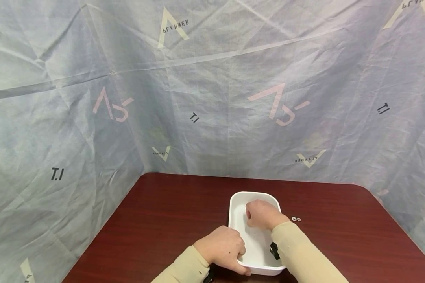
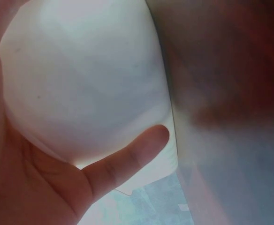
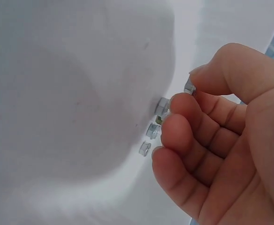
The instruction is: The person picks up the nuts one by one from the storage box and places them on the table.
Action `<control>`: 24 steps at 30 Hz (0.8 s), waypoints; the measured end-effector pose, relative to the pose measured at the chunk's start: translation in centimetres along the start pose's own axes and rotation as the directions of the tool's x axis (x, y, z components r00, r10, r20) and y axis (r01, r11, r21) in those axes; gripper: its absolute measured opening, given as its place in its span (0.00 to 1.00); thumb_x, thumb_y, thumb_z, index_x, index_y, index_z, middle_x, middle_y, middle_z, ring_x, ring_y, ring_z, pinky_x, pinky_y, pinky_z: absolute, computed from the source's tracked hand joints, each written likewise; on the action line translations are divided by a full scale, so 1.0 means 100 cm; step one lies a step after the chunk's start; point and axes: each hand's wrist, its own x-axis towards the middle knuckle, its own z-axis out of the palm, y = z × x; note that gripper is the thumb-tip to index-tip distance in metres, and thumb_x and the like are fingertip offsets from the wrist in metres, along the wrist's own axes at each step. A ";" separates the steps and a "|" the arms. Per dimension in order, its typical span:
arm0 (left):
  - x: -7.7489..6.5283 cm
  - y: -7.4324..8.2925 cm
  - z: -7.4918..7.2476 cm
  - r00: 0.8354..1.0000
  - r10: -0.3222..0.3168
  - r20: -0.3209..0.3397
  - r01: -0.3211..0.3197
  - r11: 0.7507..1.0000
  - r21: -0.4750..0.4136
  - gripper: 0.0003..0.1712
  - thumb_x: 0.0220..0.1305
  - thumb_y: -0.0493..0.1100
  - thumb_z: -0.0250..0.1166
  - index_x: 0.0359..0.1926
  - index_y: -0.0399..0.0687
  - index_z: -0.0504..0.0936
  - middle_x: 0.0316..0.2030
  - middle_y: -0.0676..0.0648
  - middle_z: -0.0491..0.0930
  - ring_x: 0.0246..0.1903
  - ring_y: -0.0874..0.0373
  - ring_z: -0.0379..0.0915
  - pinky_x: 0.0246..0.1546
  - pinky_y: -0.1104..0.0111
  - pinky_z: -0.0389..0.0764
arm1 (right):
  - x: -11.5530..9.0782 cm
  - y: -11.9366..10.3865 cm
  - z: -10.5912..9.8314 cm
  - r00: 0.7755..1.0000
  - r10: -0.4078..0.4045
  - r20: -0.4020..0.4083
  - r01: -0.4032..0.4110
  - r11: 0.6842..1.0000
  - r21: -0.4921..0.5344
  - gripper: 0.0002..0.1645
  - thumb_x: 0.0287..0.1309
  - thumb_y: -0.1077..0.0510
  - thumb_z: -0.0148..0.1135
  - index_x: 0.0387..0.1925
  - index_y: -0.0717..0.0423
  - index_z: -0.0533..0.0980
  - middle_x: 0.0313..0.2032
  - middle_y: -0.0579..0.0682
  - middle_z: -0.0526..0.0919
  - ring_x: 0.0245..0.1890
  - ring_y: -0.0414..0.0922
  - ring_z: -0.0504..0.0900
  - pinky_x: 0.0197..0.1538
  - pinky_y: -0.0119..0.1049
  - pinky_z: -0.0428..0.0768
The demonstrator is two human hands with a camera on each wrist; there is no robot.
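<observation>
A white plastic tray (image 1: 248, 239) with rounded corners lies on the table. My left hand (image 1: 222, 248) grips its near left corner; in the left wrist view the thumb (image 2: 127, 161) lies along the outside of the wall. Inside the tray, toward its far end, is my right hand (image 1: 263, 214). Seen from the right wrist, its thumb and forefinger pinch a small metal nut (image 3: 189, 87), partly covered by the fingertips. Several more hex nuts, one of them a larger nut (image 3: 162, 107), sit in a row along the tray's edge by the curled fingers.
Two small pale rings (image 1: 296, 219) lie on the dark red table (image 1: 184, 212), just right of the tray. Behind and to the sides hangs a grey printed cloth (image 1: 226, 98). A black strap piece (image 1: 274, 250) shows beneath the right forearm.
</observation>
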 end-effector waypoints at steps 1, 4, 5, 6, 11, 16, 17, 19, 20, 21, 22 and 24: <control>0.000 0.000 0.000 1.000 0.000 0.000 0.000 1.000 0.002 0.34 0.47 0.81 0.64 0.06 0.68 0.64 0.10 0.63 0.63 0.13 0.69 0.58 0.16 0.73 0.60 | 0.000 0.001 0.000 1.000 0.005 -0.001 -0.005 1.000 0.000 0.10 0.41 0.63 0.65 0.19 0.48 0.72 0.18 0.39 0.70 0.19 0.39 0.67 0.27 0.37 0.69; 0.000 -0.001 0.002 1.000 -0.001 0.002 0.001 1.000 0.001 0.34 0.47 0.81 0.64 0.06 0.68 0.64 0.10 0.63 0.63 0.13 0.69 0.57 0.16 0.73 0.60 | 0.001 0.002 -0.002 1.000 0.015 -0.003 -0.015 1.000 0.016 0.09 0.42 0.63 0.65 0.20 0.49 0.72 0.18 0.40 0.70 0.20 0.39 0.68 0.27 0.36 0.69; 0.000 -0.001 0.002 1.000 -0.001 0.002 0.001 1.000 0.000 0.34 0.47 0.81 0.64 0.06 0.68 0.64 0.11 0.63 0.63 0.13 0.69 0.57 0.16 0.73 0.60 | 0.001 0.003 -0.002 1.000 0.015 -0.004 -0.015 1.000 0.020 0.09 0.42 0.63 0.65 0.20 0.49 0.72 0.18 0.40 0.70 0.20 0.39 0.68 0.27 0.36 0.69; 0.000 -0.001 0.003 1.000 -0.001 0.002 0.001 1.000 0.000 0.34 0.47 0.81 0.64 0.06 0.68 0.64 0.11 0.63 0.63 0.14 0.69 0.57 0.16 0.73 0.60 | 0.001 0.003 -0.003 1.000 0.014 -0.007 -0.014 1.000 0.025 0.09 0.42 0.64 0.65 0.20 0.49 0.72 0.18 0.40 0.70 0.20 0.39 0.68 0.27 0.36 0.69; 0.001 -0.001 0.004 1.000 0.000 0.011 0.000 1.000 -0.009 0.34 0.47 0.81 0.64 0.06 0.68 0.64 0.11 0.63 0.63 0.14 0.69 0.57 0.16 0.73 0.60 | -0.001 0.006 -0.004 1.000 -0.005 -0.022 0.006 1.000 0.026 0.09 0.42 0.63 0.64 0.21 0.49 0.71 0.18 0.40 0.70 0.20 0.39 0.67 0.28 0.36 0.68; 0.002 -0.001 0.003 1.000 0.002 0.017 -0.001 1.000 -0.019 0.34 0.48 0.81 0.64 0.05 0.68 0.64 0.10 0.63 0.62 0.13 0.69 0.57 0.15 0.73 0.59 | -0.003 0.008 -0.006 0.999 -0.009 -0.031 0.008 1.000 -0.003 0.08 0.43 0.62 0.63 0.21 0.48 0.72 0.18 0.40 0.69 0.21 0.39 0.66 0.28 0.36 0.68; 0.002 -0.001 0.003 1.000 0.002 0.017 -0.002 1.000 -0.021 0.34 0.48 0.80 0.64 0.05 0.68 0.64 0.10 0.63 0.62 0.13 0.69 0.57 0.15 0.73 0.59 | -0.003 0.008 -0.007 0.999 -0.012 -0.034 0.011 1.000 -0.012 0.07 0.42 0.61 0.63 0.21 0.48 0.72 0.17 0.40 0.69 0.20 0.39 0.66 0.28 0.36 0.68; 0.002 -0.001 0.002 1.000 0.002 0.020 -0.001 1.000 -0.028 0.34 0.48 0.80 0.64 0.05 0.67 0.64 0.10 0.63 0.62 0.13 0.69 0.57 0.15 0.73 0.59 | -0.003 0.009 -0.008 0.999 -0.019 -0.040 0.019 1.000 -0.019 0.07 0.42 0.61 0.62 0.21 0.48 0.73 0.17 0.39 0.69 0.20 0.39 0.66 0.28 0.36 0.68; 0.001 -0.001 0.001 1.000 -0.001 0.020 0.001 1.000 -0.027 0.35 0.48 0.80 0.64 0.05 0.67 0.64 0.10 0.63 0.62 0.13 0.69 0.58 0.15 0.73 0.60 | -0.003 0.009 -0.008 0.999 -0.025 -0.045 0.024 0.999 -0.023 0.06 0.42 0.61 0.62 0.21 0.48 0.73 0.17 0.39 0.69 0.20 0.39 0.66 0.28 0.36 0.68; 0.001 -0.001 0.001 1.000 -0.002 0.019 0.002 1.000 -0.027 0.35 0.47 0.80 0.64 0.05 0.67 0.64 0.10 0.63 0.62 0.13 0.69 0.58 0.15 0.73 0.60 | -0.003 0.010 -0.009 0.998 -0.032 -0.051 0.031 0.999 -0.030 0.07 0.42 0.61 0.62 0.21 0.48 0.72 0.17 0.39 0.69 0.20 0.38 0.66 0.28 0.36 0.68; 0.001 -0.001 0.000 1.000 -0.003 0.018 0.003 1.000 -0.027 0.35 0.47 0.80 0.64 0.05 0.67 0.64 0.09 0.63 0.62 0.14 0.69 0.58 0.15 0.73 0.60 | -0.003 0.010 -0.010 0.998 -0.033 -0.054 0.031 0.999 -0.034 0.07 0.42 0.61 0.63 0.21 0.47 0.72 0.17 0.38 0.69 0.21 0.38 0.66 0.29 0.36 0.68; 0.001 -0.001 0.000 1.000 -0.004 0.017 0.004 1.000 -0.025 0.35 0.47 0.80 0.65 0.05 0.67 0.63 0.09 0.64 0.62 0.14 0.69 0.58 0.15 0.73 0.59 | -0.004 0.010 -0.013 0.998 -0.028 -0.059 0.026 0.999 -0.036 0.09 0.44 0.61 0.64 0.21 0.46 0.72 0.18 0.38 0.69 0.21 0.38 0.66 0.29 0.36 0.69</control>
